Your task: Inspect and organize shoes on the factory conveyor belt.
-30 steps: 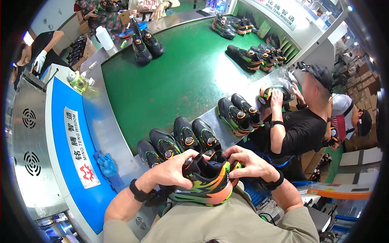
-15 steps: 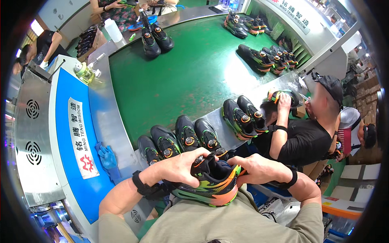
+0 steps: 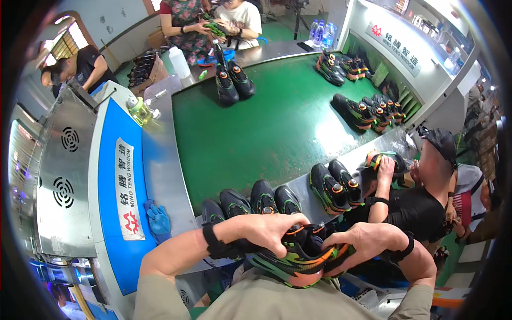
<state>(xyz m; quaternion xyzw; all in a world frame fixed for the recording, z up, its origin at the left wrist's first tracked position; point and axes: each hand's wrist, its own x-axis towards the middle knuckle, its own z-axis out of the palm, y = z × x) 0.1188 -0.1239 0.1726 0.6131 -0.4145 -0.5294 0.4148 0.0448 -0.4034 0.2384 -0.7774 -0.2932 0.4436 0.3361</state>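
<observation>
A black sneaker (image 3: 290, 270) with orange and green trim is held close against my body, its toe toward the left. My left hand (image 3: 272, 233) grips it at the tongue and collar, thumb pressing by the opening. At the heel end, my right hand (image 3: 361, 242) curls its fingers round the orange and green back part; those fingertips are partly hidden. Just beyond my left hand, several matching black shoes (image 3: 262, 197) stand in a row at the table's near edge. Another pair (image 3: 335, 186) sits to their right.
A green work surface (image 3: 250, 144) spreads ahead, with a pair of shoes (image 3: 226, 88) at its far left and more shoes (image 3: 368, 111) on the right. Blue gloves (image 3: 158, 218) lie left. A co-worker (image 3: 410, 202) handles a shoe close on my right. Two people (image 3: 213, 24) stand across.
The view has tilted up, so the scene sits lower and further right. My right hand has turned and wraps further round the sneaker's heel. My left hand keeps its grip.
</observation>
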